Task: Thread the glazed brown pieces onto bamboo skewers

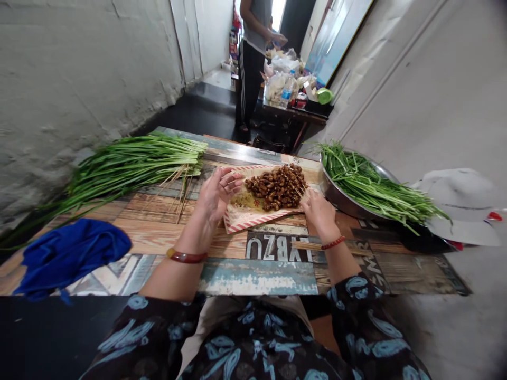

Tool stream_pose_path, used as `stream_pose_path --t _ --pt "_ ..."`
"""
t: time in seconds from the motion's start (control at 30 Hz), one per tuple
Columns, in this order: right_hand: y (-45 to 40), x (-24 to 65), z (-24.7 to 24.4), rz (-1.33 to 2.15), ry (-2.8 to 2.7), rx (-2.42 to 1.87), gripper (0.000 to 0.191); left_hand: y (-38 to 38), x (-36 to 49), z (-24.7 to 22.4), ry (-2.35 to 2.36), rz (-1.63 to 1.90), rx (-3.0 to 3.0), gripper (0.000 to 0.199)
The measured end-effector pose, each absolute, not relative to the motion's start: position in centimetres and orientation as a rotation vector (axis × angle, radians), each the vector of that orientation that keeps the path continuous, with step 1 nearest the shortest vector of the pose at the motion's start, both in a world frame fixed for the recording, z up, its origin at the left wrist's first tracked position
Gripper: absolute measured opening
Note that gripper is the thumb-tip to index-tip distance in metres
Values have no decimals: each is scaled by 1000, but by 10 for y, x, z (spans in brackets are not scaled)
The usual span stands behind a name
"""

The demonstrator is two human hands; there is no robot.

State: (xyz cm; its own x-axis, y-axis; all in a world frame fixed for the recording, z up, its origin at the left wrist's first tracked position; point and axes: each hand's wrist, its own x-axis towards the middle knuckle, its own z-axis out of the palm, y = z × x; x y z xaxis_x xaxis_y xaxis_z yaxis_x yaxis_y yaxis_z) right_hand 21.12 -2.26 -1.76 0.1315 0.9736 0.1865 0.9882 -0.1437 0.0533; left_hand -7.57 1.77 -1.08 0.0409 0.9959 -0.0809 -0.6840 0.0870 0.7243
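Observation:
A heap of small, glossy brown, plump pieces (279, 187) lies on a tray or sheet with a red-and-white striped edge (253, 224). I cannot make out what kind they are. My left hand (219, 192) is over the left end of the sheet, palm turned inward, fingers loosely curled and apart, with nothing visible in it. At the right end of the heap, my right hand (319, 210) is closed on thin wooden skewers (302, 191), whose tips point at the pieces. More thin sticks (307, 245) lie on the table beneath my right wrist.
Long green stalks (146, 158) lie at left, with loose sticks (184, 184) by their cut ends. A metal basin (340, 198) of greens stands at right, beside a white cap (459, 200). A blue cloth (79, 253) lies front left. Beyond, a person (253, 58) stands by a cluttered table (285, 113).

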Motion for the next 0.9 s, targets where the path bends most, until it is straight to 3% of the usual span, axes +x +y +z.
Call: stream_pose_path --t 0.2,0.6,0.9 --pt "-22 213 -22 -241 -1985 -2358 31 19 -80 -10 675 1426 549 31" --pt "-32 205 -9 -318 -1855 -2290 40 19 -85 -7 676 1491 565 35" --pt "-42 136 -23 176 -2135 -1837 33 22 -103 -4 760 1689 562 34"
